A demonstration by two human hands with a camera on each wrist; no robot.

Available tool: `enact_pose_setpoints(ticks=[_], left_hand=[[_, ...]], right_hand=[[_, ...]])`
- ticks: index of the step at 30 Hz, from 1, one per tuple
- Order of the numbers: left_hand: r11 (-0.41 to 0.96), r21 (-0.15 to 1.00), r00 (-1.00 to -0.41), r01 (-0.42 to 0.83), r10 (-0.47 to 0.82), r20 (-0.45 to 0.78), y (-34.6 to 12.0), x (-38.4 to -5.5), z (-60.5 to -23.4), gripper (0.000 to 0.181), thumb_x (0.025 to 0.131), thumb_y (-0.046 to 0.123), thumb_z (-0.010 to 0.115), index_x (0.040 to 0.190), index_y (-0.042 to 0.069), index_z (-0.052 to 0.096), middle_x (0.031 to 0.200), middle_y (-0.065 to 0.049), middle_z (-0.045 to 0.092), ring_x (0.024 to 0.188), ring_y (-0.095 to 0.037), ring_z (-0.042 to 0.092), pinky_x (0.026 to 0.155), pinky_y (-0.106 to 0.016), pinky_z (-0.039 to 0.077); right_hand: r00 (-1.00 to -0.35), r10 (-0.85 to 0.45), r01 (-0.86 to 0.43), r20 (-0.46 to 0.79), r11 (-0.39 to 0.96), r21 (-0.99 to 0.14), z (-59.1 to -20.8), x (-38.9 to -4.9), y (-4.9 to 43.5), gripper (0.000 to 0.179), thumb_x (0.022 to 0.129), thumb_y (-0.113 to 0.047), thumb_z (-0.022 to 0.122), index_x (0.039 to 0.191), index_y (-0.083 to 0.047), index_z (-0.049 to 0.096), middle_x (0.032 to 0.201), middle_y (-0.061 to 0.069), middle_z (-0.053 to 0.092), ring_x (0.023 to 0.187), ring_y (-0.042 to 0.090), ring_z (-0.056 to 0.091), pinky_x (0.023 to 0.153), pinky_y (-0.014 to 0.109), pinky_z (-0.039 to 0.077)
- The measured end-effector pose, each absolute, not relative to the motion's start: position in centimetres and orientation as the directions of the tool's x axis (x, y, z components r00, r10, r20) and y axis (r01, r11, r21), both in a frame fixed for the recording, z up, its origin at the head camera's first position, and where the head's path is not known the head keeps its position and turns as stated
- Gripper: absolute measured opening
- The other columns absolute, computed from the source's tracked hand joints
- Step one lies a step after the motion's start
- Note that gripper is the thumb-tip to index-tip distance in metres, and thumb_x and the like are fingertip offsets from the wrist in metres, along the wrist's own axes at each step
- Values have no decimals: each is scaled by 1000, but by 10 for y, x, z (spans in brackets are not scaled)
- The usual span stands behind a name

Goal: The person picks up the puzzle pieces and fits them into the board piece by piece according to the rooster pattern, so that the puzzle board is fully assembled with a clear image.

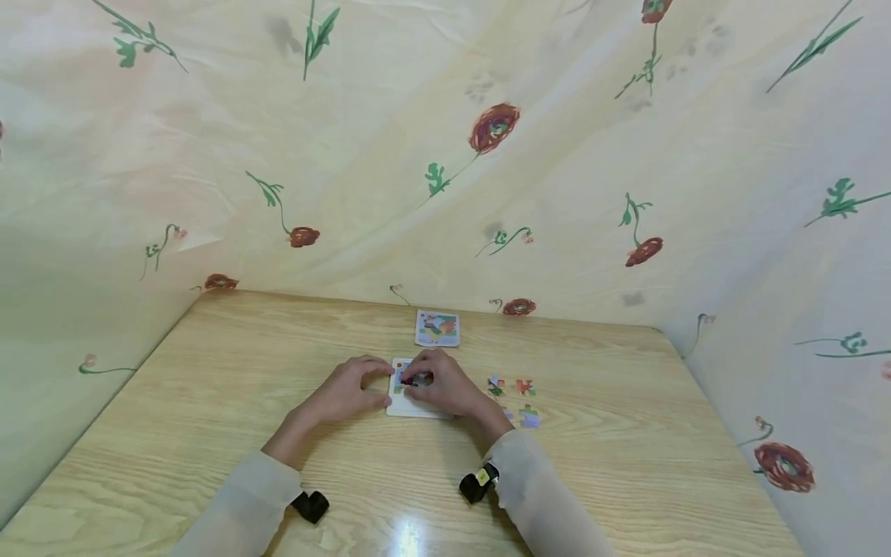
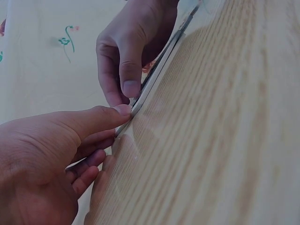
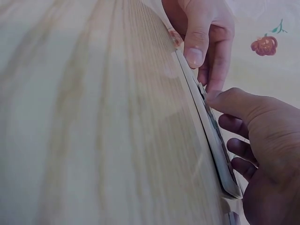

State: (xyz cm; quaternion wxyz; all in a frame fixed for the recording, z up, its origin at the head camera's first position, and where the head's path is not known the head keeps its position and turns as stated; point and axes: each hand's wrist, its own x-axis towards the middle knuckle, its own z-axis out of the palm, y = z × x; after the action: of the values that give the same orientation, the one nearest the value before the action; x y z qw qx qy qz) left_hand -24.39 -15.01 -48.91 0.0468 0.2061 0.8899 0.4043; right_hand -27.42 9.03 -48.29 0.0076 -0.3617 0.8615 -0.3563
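Note:
A white-rimmed jigsaw puzzle board lies flat on the wooden table, part of its coloured picture showing between the hands. My left hand grips the board's left side, thumb near the lower corner and index finger near the upper one; the left wrist view shows the thumb on the edge. Over the middle of the board, my right hand pinches a small puzzle piece, mostly hidden by the fingers. In the right wrist view the right thumb sits at a slightly raised piece on the board.
Several loose puzzle pieces lie right of the board, one partly covered by the right wrist. Behind the board is a square picture card. A flower-patterned cloth hangs along the back and sides of the table.

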Motion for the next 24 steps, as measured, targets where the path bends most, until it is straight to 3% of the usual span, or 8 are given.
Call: enact_pose_setpoints(ticks=[10, 24], left_hand=[[586, 735, -909, 341, 404, 100, -148, -245, -489, 45, 90, 24, 80, 133, 14, 69, 145, -8, 61, 142, -38, 49, 118, -61, 38], [580, 746, -912, 328, 400, 90, -149, -244, -488, 45, 90, 24, 80, 133, 14, 69, 145, -8, 61, 142, -38, 48, 118, -61, 38]], right_hand=[[-708, -654, -662, 268, 480, -575, -485, -277, 91, 15, 91, -11, 78, 105, -12, 82, 108, 6, 73, 106, 21, 59, 88, 30, 49], [-720, -648, -651, 249, 508, -563, -487, -279, 91, 16, 92, -13, 78, 107, -14, 82, 112, 5, 73, 105, 20, 58, 88, 28, 47]])
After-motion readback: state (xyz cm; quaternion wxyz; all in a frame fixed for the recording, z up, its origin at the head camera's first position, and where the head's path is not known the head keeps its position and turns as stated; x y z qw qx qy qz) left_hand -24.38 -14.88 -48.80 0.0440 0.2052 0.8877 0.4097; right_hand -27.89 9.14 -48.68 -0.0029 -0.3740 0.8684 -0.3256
